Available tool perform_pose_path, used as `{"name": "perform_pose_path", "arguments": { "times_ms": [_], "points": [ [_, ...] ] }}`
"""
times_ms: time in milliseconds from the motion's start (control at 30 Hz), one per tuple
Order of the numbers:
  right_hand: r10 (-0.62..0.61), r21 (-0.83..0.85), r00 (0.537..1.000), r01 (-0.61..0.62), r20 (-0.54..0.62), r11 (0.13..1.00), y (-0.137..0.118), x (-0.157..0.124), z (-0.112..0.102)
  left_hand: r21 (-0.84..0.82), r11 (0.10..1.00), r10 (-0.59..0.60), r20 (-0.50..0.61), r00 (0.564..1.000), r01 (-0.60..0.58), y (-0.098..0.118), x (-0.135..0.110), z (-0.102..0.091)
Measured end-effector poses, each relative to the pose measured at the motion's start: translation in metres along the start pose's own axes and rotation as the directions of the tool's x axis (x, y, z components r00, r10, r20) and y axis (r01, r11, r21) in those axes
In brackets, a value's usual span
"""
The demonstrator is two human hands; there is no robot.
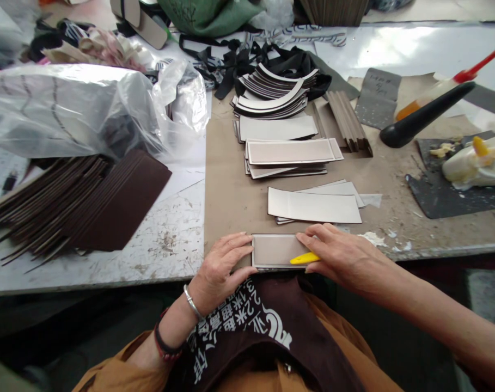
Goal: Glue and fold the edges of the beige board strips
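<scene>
At the near edge of the desk (pixel 169 261), a pale rectangular panel (pixel 274 250) with a lighter border lies between the two hands. The left hand (pixel 226 264) touches its left end, fingers bent and thumb at the near corner; whether it grips the panel or only steadies it, I cannot tell. The right hand (pixel 337 253) is closed around a yellow tool (pixel 304 258), whose tip lies over the panel, fingertips at the panel's far edge.

Of the containers, a large clear plastic bag (pixel 67 109) lies on the left, with something dark showing through its right part; what it is cannot be made out. Dark brown strips (pixel 120 201) are fanned out on its near side. A green bag (pixel 210 16) sits at the far side, its contents hidden. On the right, a translucent bottle (pixel 433 95) with a red nozzle holds an orange-amber liquid low down. Nearer, a whitish bottle (pixel 470 166) with a yellow tip lies on a dark sheet (pixel 431 198), smeared with yellowish residue; its fill is not visible. Pale panels (pixel 312 206) lie just beyond the right hand.
</scene>
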State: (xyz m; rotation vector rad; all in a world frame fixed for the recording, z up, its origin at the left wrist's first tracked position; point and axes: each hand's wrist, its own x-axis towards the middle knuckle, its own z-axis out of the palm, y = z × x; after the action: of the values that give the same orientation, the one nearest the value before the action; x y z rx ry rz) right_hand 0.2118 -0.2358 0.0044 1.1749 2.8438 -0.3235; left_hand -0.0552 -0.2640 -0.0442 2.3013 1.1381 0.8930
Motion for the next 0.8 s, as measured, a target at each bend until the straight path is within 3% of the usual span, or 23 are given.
{"name": "perform_pose_path", "arguments": {
  "times_ms": [633, 800],
  "points": [
    [0.014, -0.018, 1.0, -0.014, 0.007, 1.0, -0.002, 0.0, -0.004, 0.174, 0.981, 0.062, 0.104, 0.993, -0.08, 0.001, -0.001, -0.001],
    [0.088, -0.022, 0.996, -0.088, -0.02, 0.996, 0.005, -0.017, -0.013, 0.21, 0.971, 0.091, 0.102, 0.991, -0.111, 0.001, -0.003, 0.0]
  ]
}}
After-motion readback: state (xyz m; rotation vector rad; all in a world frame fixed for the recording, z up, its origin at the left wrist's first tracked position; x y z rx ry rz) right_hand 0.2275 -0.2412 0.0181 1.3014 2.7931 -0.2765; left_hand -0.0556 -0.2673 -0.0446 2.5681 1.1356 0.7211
